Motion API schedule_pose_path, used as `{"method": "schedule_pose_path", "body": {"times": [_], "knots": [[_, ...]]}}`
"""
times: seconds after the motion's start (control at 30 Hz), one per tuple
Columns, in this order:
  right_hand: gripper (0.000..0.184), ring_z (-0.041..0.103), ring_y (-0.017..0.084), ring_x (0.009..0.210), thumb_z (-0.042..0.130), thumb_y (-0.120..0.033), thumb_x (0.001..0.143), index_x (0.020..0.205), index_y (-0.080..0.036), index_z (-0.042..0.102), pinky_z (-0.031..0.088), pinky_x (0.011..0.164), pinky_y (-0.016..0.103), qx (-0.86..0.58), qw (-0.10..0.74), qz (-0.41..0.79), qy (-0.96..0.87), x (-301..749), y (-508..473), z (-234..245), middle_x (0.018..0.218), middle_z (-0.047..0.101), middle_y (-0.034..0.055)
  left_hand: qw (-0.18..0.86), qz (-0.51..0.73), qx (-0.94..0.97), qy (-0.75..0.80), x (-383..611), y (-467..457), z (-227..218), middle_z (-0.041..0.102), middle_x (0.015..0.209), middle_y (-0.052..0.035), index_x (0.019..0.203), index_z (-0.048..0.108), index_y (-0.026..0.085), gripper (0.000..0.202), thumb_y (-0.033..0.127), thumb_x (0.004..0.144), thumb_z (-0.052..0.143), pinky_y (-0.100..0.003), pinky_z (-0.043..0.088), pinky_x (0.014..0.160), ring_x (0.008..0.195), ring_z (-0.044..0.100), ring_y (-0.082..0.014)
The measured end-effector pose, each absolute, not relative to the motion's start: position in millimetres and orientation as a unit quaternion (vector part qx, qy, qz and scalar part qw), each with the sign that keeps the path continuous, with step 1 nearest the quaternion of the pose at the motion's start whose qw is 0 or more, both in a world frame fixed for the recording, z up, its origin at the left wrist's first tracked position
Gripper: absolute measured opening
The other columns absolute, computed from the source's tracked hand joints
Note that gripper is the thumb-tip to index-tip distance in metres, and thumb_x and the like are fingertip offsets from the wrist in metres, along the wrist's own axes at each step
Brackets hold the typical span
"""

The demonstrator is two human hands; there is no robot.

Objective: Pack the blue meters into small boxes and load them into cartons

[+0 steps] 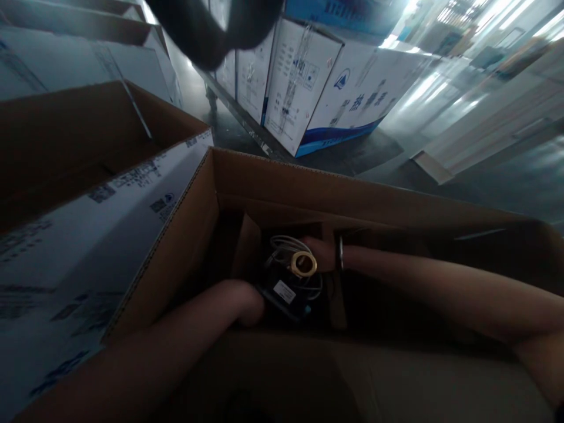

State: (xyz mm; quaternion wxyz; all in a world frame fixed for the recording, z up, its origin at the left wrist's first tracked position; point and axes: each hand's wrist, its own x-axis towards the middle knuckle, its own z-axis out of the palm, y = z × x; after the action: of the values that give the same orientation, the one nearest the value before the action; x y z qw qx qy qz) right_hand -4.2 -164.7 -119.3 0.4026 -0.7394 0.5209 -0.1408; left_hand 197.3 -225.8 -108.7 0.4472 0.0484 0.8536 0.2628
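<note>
Deep inside an opened cardboard box (pixel 352 202), both my hands are at a device that looks like a meter (pixel 284 292). It has a black housing with a white label, a brass ring-shaped pipe end (pixel 304 264) and a coiled pale cable (pixel 282 241). My left hand (pixel 251 302) is closed at the housing's left side, its fingers hidden in shadow. On the far right side, my right hand (pixel 321 252) closes around the meter behind the brass end, its fingertips out of sight. Cardboard dividers (pixel 247 244) stand around the meter.
Another open white carton (pixel 176 182) adjoins on the left, with more cartons behind it. Closed white-and-blue cartons (pixel 326 88) are stacked ahead on a dark platform. A blurred dark shape (pixel 215 29) hangs at the top. A long pale carton (pixel 493 129) lies on the right.
</note>
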Motion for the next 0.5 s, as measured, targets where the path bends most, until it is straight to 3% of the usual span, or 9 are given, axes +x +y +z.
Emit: {"method": "schedule_pose_path", "body": {"times": [0.13,0.3,0.4,0.5], "knots": [[0.020,0.058,0.018,0.092,0.058,-0.016,0.073,0.093,-0.010,0.062,0.047,0.076,0.028,-0.819,0.312,0.005,0.482,2,-193,-130,0.106,0.059,0.0133,0.416,0.324,0.057,0.848,194,-225,-116,0.066,0.102,0.0032,0.092,0.067,0.031,0.047,0.003,0.059,0.049,-0.032,0.043,0.088,0.100,0.059,-0.0197],[0.026,0.059,0.023,0.087,0.044,-0.013,0.083,0.102,-0.013,0.060,0.048,0.066,0.035,-0.854,0.119,0.261,0.433,13,-204,-133,0.117,0.051,0.0174,0.410,0.309,0.052,0.857,193,-225,-118,0.064,0.106,-0.0045,0.102,0.065,0.026,0.048,0.006,0.062,0.049,-0.036,0.047,0.078,0.094,0.062,-0.0253],[0.023,0.058,0.024,0.085,0.044,-0.020,0.084,0.101,-0.015,0.060,0.047,0.062,0.036,-0.874,0.083,0.295,0.376,25,-202,-137,0.119,0.049,0.0164,0.403,0.293,0.043,0.866,193,-225,-111,0.065,0.103,-0.0049,0.103,0.064,0.028,0.049,0.007,0.062,0.050,-0.033,0.048,0.072,0.088,0.063,-0.0247],[0.021,0.057,0.026,0.087,0.046,-0.025,0.084,0.095,-0.017,0.061,0.046,0.067,0.043,-0.886,0.099,0.295,0.344,42,-202,-151,0.113,0.052,0.0136,0.408,0.277,0.040,0.869,193,-225,-101,0.066,0.101,-0.0072,0.106,0.063,0.025,0.047,0.007,0.065,0.050,-0.033,0.048,0.069,0.084,0.064,-0.0251]]}}
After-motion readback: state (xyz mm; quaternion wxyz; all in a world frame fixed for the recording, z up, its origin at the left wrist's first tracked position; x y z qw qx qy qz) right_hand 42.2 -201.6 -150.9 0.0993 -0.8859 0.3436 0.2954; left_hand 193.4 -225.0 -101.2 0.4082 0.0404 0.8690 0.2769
